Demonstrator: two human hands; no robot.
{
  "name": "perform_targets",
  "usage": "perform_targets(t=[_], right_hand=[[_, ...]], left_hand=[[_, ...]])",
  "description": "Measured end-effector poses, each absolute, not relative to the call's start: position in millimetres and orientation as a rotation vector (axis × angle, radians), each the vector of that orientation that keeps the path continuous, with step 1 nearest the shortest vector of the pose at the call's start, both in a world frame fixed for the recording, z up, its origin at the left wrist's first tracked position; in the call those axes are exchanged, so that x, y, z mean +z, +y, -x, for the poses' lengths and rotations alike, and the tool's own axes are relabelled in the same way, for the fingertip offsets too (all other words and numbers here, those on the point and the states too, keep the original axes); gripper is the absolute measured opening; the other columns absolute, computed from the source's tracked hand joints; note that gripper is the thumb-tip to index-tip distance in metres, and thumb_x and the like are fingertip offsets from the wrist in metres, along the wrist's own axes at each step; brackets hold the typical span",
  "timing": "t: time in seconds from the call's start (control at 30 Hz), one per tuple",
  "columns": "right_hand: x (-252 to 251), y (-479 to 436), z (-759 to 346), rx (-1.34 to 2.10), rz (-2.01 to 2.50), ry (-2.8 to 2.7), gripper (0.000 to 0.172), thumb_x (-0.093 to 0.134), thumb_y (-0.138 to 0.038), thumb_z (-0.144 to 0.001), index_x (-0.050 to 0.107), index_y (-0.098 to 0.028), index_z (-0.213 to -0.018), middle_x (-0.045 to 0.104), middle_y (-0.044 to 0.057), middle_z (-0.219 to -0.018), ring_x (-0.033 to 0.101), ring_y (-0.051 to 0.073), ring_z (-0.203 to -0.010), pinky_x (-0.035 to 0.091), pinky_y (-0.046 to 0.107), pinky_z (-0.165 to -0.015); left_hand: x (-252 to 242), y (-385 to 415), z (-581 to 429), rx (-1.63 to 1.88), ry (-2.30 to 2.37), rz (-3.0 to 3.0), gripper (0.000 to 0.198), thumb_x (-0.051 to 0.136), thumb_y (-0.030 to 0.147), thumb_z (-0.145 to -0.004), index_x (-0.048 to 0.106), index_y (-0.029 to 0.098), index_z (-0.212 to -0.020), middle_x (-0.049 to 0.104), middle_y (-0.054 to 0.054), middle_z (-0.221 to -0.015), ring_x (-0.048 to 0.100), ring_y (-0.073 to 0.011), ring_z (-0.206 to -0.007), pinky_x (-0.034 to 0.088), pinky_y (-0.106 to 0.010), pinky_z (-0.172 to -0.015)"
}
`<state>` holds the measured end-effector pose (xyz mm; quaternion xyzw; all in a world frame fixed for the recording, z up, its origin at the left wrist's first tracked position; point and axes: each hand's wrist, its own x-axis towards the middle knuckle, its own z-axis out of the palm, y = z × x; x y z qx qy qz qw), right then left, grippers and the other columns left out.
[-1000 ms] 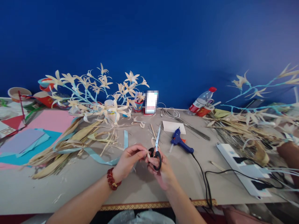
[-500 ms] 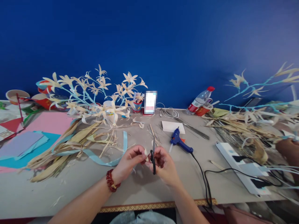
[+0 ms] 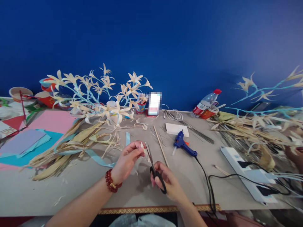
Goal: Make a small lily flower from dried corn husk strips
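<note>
Between the thumb and fingers of my left hand [image 3: 127, 160] is a small pale piece of husk [image 3: 142, 147], held upright. My right hand [image 3: 167, 181] is closed around the black handles of a pair of scissors [image 3: 154, 171]. Their blades point up and away, just right of the husk piece and apart from it. A thin wooden stick [image 3: 161, 146] lies on the table beyond my right hand. Left of my left hand, a light-blue ribbon [image 3: 97, 158] curls beside a bundle of dried husks [image 3: 59, 157].
A blue glue gun [image 3: 183, 144] rests at right, its cord running to the front edge. Farther right is a white power strip [image 3: 246, 175]. Pale flowers on blue stems [image 3: 87, 91] stand back left. A bottle [image 3: 205, 103] leans by the wall. Another person's hand [image 3: 294, 156] shows at far right.
My right hand has drawn back toward me and turned, taking the scissors away from my left hand. My left hand has shifted slightly left and up with the husk piece. More of the wooden stick shows.
</note>
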<state>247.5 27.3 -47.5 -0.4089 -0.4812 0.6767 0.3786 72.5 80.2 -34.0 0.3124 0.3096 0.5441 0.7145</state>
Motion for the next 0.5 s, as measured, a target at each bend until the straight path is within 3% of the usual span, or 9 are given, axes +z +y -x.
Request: perform_targets(t=[0.5], right_hand=[[-54.4, 31.3, -244.5, 1.665, 1.114, -1.297, 0.061, 0.070, -0.074, -0.061, 0.043, -0.021, -0.077, 0.046, -0.006, -0.061, 0.037, 0.009, -0.054, 0.027, 0.023, -0.052]], left_hand=[[-31.1, 75.1, -75.5, 1.207, 0.694, -0.725, 0.010, 0.068, 0.020, -0.081, 0.062, 0.016, -0.074, 0.058, 0.000, -0.078, 0.053, -0.0104, -0.070, 0.044, -0.023, -0.071]])
